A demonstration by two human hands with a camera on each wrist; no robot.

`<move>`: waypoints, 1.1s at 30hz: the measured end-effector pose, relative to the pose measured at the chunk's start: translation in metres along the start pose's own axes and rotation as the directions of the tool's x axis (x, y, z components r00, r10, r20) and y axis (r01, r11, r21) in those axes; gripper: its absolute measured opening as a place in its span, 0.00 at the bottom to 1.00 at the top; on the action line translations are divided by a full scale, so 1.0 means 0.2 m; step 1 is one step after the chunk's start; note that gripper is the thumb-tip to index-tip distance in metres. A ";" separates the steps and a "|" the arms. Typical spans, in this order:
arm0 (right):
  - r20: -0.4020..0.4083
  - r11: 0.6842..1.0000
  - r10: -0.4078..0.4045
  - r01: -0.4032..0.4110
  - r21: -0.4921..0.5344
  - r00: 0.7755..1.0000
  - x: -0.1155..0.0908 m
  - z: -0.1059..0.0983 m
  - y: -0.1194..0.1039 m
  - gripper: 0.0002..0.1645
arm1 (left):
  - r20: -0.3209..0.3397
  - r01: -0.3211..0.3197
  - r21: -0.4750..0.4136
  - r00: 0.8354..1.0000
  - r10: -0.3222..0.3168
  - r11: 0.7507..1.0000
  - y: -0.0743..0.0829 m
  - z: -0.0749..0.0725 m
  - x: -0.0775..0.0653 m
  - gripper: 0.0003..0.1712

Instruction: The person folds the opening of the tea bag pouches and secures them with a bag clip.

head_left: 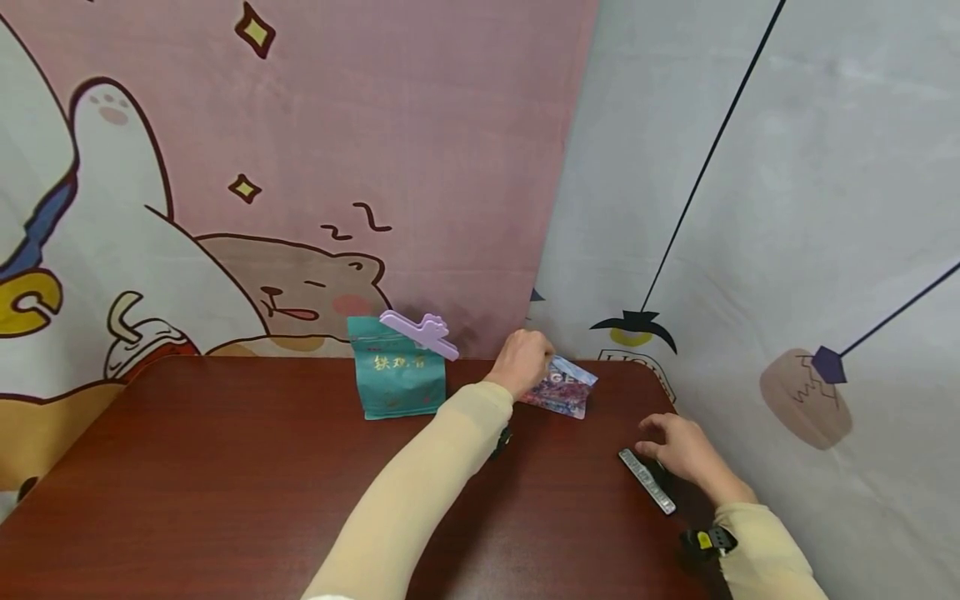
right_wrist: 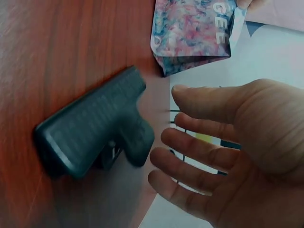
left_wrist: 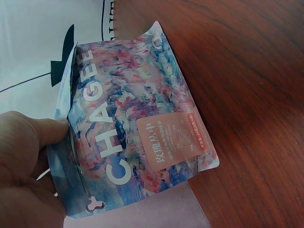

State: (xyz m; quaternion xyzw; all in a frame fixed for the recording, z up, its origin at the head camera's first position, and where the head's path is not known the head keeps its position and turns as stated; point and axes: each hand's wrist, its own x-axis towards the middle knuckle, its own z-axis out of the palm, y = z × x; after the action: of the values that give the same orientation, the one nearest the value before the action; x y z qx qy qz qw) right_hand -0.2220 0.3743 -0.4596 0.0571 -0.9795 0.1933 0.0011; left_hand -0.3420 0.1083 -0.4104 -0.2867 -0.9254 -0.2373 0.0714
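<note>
My left hand (head_left: 522, 360) pinches the top edge of a colourful pouch (left_wrist: 133, 104) marked CHAGEE, with the thumb lying over its pale blue rim in the left wrist view. The pouch is tilted at the back right of the table. My right hand (head_left: 682, 450) hovers at the right side with its fingers loosely bent and nothing between them. Beside its fingertips is a dark, ribbed bag clip (right_wrist: 95, 121) with a rounded handle; from the head view its long top face looks silvery. A small gap separates the fingers from the clip in the right wrist view.
Further left, a teal pouch (head_left: 401, 379) with gold characters stands near the table's back edge, a lilac bag clip (head_left: 422, 332) slanting across its top. Printed cloth (head_left: 480, 167) hangs behind the reddish-brown table (head_left: 225, 492) and along its right side.
</note>
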 end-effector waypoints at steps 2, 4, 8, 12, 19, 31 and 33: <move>0.013 1.000 0.008 -0.008 0.002 1.000 -0.01 0.00 0.01 0.17 | -0.003 0.000 0.000 1.000 0.000 1.000 0.00 0.00 0.00 0.32; 0.036 1.000 0.017 -0.017 0.006 0.999 -0.02 0.01 0.02 0.17 | -0.011 -0.002 0.007 1.000 0.002 1.000 -0.01 0.00 0.00 0.32; 0.096 0.999 0.041 -0.041 0.000 0.995 -0.03 0.00 0.05 0.20 | -0.017 -0.005 0.010 1.000 0.006 1.000 0.00 0.01 0.00 0.32; 0.152 0.998 0.057 -0.057 -0.001 0.987 -0.04 -0.01 0.08 0.22 | -0.018 -0.012 0.007 1.000 0.012 1.000 0.00 0.01 -0.01 0.32; 0.170 0.998 0.054 -0.055 0.004 0.984 -0.07 -0.02 0.09 0.18 | -0.051 -0.044 0.015 0.998 0.044 0.999 0.00 -0.01 -0.01 0.32; 0.160 0.998 0.060 -0.059 -0.011 0.985 -0.10 0.00 0.11 0.13 | -0.025 -0.021 0.008 0.999 0.022 1.000 0.00 0.00 -0.01 0.32; 0.151 0.999 0.054 -0.053 -0.009 0.987 -0.10 0.00 0.12 0.13 | -0.029 -0.021 0.009 0.999 0.022 1.000 0.00 0.00 -0.01 0.32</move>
State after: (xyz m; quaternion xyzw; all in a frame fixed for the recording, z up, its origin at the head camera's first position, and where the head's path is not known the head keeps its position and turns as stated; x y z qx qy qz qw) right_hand -0.2041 0.3981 -0.4686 0.0453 -0.9784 0.1861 -0.0782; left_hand -0.3404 0.1070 -0.4112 -0.2928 -0.9222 -0.2366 0.0889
